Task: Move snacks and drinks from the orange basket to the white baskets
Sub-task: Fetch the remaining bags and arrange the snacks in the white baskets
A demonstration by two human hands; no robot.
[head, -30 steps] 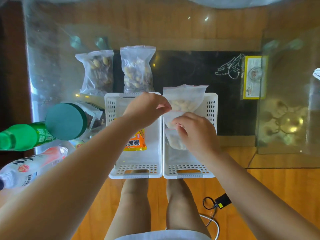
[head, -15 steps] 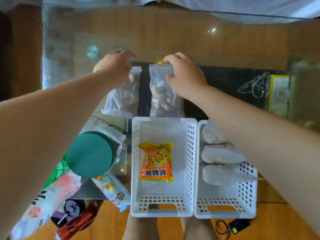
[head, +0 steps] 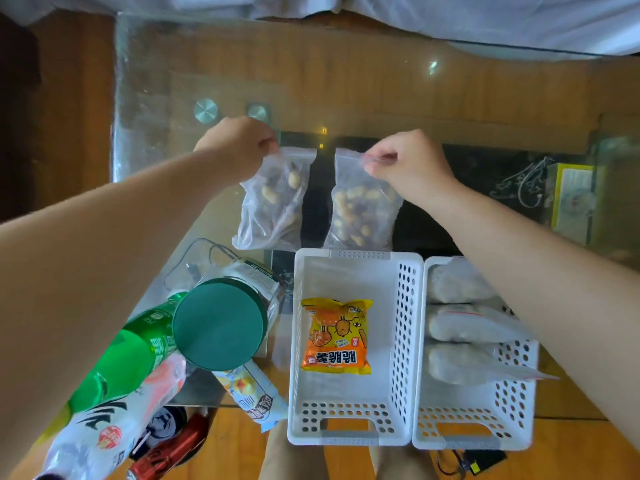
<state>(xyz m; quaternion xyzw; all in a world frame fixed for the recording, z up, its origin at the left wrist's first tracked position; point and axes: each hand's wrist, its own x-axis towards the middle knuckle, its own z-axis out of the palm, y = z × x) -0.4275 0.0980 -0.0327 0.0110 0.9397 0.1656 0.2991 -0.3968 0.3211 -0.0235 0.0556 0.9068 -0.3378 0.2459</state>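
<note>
**A:** Nearest the camera, two white baskets sit side by side at the front edge of the glass surface (head: 381,81). The left white basket (head: 356,434) holds one orange snack packet (head: 336,337), lying flat. The right white basket (head: 474,441) carries three pale clear bags (head: 460,327) laid one behind another.

**B:** And to the left of them?

**A:** A jar with a green lid (head: 220,323), a green bottle (head: 131,351), a white bottle (head: 104,434) and a light blue snack packet (head: 252,396), crowded together. Whatever holds them cannot be made out.

**B:** Where are the hands?

**A:** Farther out, beyond the baskets. The left hand (head: 235,147) pinches the top edge of a clear bag of mixed nuts (head: 277,202); the right hand (head: 408,164) pinches the top edge of a second clear bag of nuts (head: 360,209). The bags hang side by side, just apart, their lower ends at the far rim of the left basket. Whether they touch the surface cannot be told.

**B:** Behind that?

**A:** White cloth (head: 485,15) along the far edge, and a yellow-framed card (head: 575,199) at far right.
</note>
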